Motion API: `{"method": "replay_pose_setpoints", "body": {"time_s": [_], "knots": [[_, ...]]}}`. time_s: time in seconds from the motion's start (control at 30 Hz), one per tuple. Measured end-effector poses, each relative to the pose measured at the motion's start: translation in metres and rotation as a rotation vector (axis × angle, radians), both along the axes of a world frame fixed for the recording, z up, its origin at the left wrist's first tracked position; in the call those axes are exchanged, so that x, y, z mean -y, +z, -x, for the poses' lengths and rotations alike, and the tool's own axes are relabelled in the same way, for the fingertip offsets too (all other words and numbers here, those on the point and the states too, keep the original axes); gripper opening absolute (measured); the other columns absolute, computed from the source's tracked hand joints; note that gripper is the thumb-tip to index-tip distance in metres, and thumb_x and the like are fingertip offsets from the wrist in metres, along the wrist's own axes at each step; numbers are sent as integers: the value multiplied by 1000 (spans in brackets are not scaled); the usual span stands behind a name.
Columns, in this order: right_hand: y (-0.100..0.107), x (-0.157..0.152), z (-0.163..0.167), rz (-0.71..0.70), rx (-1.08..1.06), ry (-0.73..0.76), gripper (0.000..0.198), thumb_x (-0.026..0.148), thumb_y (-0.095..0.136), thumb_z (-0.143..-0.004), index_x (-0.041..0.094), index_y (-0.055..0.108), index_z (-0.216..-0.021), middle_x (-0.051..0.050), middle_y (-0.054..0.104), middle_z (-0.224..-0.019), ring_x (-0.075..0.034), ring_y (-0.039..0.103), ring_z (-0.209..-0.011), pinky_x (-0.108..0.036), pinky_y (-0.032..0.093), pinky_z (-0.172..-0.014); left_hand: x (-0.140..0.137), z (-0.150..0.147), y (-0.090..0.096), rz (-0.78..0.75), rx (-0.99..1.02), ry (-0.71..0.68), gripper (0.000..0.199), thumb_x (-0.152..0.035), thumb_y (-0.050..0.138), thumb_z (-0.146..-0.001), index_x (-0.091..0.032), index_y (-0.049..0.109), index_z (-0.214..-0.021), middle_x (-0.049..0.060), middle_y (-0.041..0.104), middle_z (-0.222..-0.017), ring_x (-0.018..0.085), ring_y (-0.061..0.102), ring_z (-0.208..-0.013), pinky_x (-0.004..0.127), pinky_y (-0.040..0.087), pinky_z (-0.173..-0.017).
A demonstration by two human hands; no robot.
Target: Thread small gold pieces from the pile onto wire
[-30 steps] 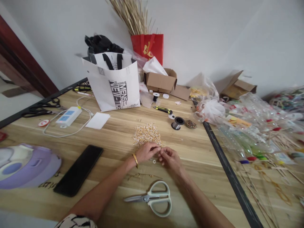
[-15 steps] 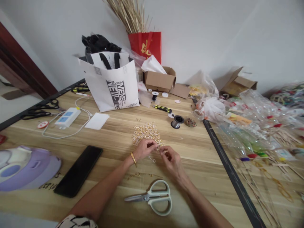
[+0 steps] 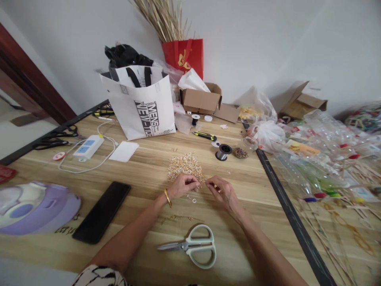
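I see left hand (image 3: 184, 185) pinched narrow at near edge of bead pile (image 3: 185, 163); right hand (image 3: 222, 190) just beside, likewise; cannot tell what either holds. Plenty loose on counter (image 3: 149, 161): much work left, I judge.

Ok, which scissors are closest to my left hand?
The pale-handled scissors, lying on your side of that left hand; the black-handled scissors lie far left, beyond the phone.

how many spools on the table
2: a white-topped spool behind the box cutter, and a dark spool closer to the right hand. The white bag could hide more.
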State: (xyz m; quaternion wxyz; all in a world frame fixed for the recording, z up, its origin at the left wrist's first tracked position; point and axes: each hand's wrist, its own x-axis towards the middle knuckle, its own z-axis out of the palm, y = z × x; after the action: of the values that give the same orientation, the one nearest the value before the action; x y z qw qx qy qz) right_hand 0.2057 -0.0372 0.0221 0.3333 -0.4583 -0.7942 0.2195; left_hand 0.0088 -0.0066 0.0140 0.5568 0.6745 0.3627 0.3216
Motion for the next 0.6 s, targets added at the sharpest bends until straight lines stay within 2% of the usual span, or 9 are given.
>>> {"method": "replay_pose_setpoints", "body": {"time_s": [0.37,0.6], "knots": [[1,13,-20,69,26,-120,17,24,45,-86,18,58,-77,-4,61,-73,-14,57,-63,-22,42,-53,-5,3,-7,-21,-21,102,25,-33,59,-78,-10,63,-70,2,62,-61,10,56,-58,20,44,-58],[0,18,-30,110,42,-154,17,25,45,-85,18,60,-78,-5,64,-76,-15,58,-67,-23,43,-55,-6,3,-9,-20,-15,96,26,-35,59,-78,-10,63,-70,2,62,-62,10,56,-59,21,45,-59]]}}
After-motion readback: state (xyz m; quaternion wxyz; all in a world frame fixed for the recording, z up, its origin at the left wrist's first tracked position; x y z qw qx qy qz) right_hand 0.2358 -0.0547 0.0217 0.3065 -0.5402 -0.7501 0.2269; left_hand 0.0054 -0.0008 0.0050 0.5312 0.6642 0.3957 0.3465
